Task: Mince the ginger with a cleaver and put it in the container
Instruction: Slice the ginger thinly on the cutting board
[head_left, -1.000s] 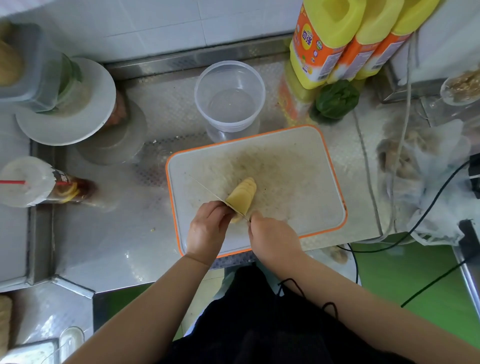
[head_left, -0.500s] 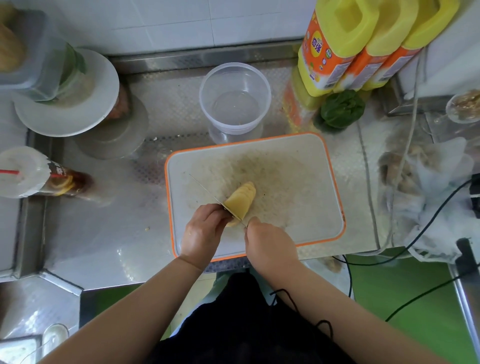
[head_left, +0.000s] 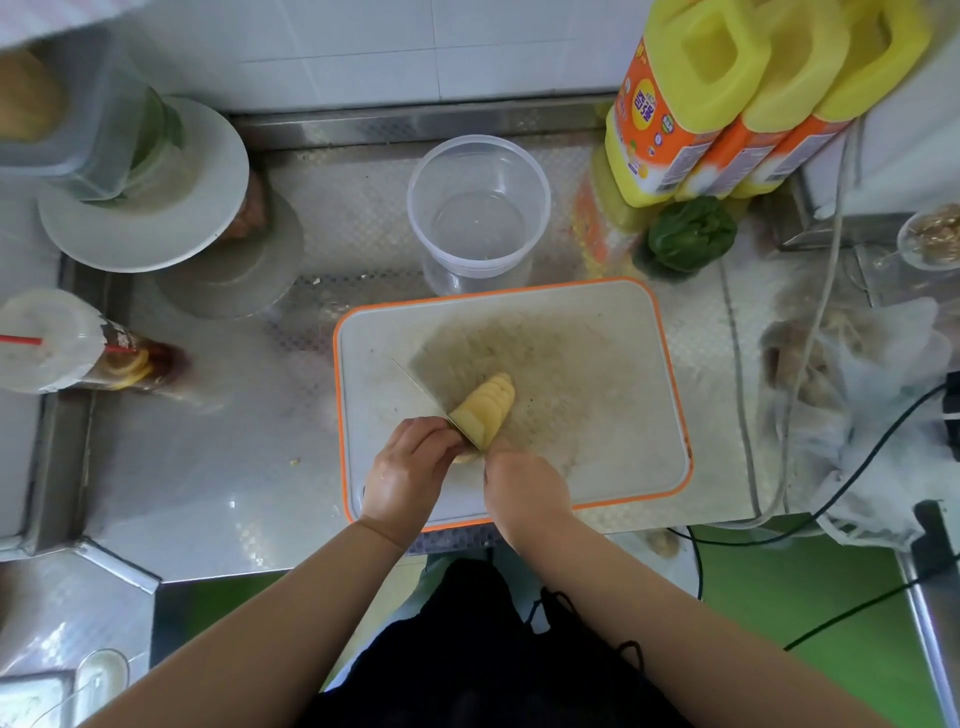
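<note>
Under the right hand (head_left: 524, 483), cleaver (head_left: 434, 397) handle hidden.

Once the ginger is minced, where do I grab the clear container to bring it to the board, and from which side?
Grip the clear container by its upper wall just under the rim, coming from its left or from above. It stands upright and open-mouthed behind the cutting board; the yellow oil bottles and a green vegetable crowd its right, while its left side looks free.

Cleaver (head_left: 439, 397) handle hidden under the hands; oil jugs (head_left: 691, 93) cropped above.
</note>
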